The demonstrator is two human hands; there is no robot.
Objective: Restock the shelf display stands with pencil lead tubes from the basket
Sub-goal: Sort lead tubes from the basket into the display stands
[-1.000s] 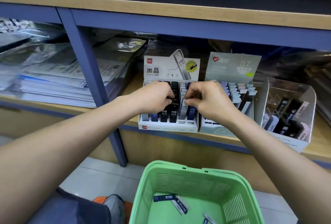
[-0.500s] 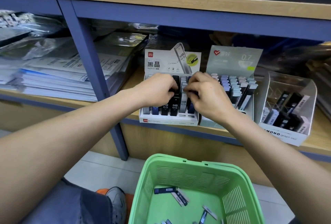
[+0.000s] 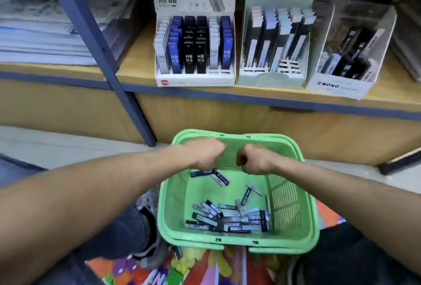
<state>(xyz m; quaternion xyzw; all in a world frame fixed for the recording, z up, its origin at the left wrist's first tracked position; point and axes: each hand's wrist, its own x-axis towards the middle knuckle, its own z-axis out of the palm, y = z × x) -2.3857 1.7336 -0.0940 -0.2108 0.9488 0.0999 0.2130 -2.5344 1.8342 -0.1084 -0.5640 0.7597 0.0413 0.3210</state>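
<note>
- Shelf (image 3: 136,72): wooden board with a blue front edge; three display stands sit in a row along that edge, right of the blue upright.
- White stand (image 3: 194,79): leftmost of the three. Six slots of HB 0.5 tubes in grey, blue and black; every slot looks filled to the front. Judged stocked, or close to it.
- Pale green stand (image 3: 271,78): middle. The rear rows hold tubes, while the front right of the tray shows bare slots. Judged part-filled.
- MONO stand (image 3: 337,87): rightmost, at the right end of the shelf's front edge. Tubes lie loose and slanted inside with room above them. Judged part-filled.
- Green basket (image 3: 237,242): below the shelf, on the person's lap or just in front of it. Its far wall is under the hands.
- Pencil lead tubes (image 3: 227,218): a heap against the basket's near wall, a few strays mid-floor, and a small group (image 3: 210,175) at the far left corner. A fair number remain to be shelved.
- Left hand (image 3: 205,153): fingers curled down over the far-left group; whether it grips a tube, I cannot tell.
- Right hand (image 3: 252,159): fingers curled under at the basket's far wall; no tube shows in it, and the grip cannot be told.
- Progress, as a judgement: well under way, not finished.
</note>
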